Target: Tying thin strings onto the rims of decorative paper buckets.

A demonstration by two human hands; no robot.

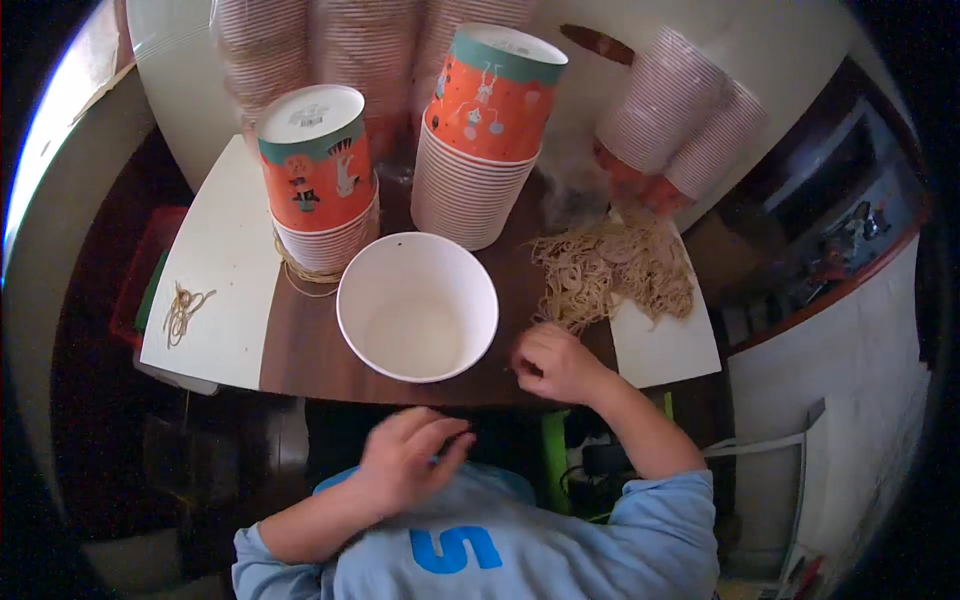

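An open white paper bucket [385,310] stands upright near the table's front edge, with a small dark hole close to its far rim. Just right of it, my right hand [558,364] is low over the table with its fingers curled together. Whatever they may hold is hidden. In front of the bucket, over my lap, hovers my left hand [415,455], slightly blurred, thumb and fingers a little apart and nothing visible in them. Beyond my right hand lies a tangled heap of tan cords [590,268].
Behind the bucket rise two upside-down stacks of orange and green buckets, a left stack [318,180] and a taller right stack [478,190]. Plastic-wrapped bucket stacks [660,105] line the back. A few loose cords [183,312] lie on the table's [225,250] left white end.
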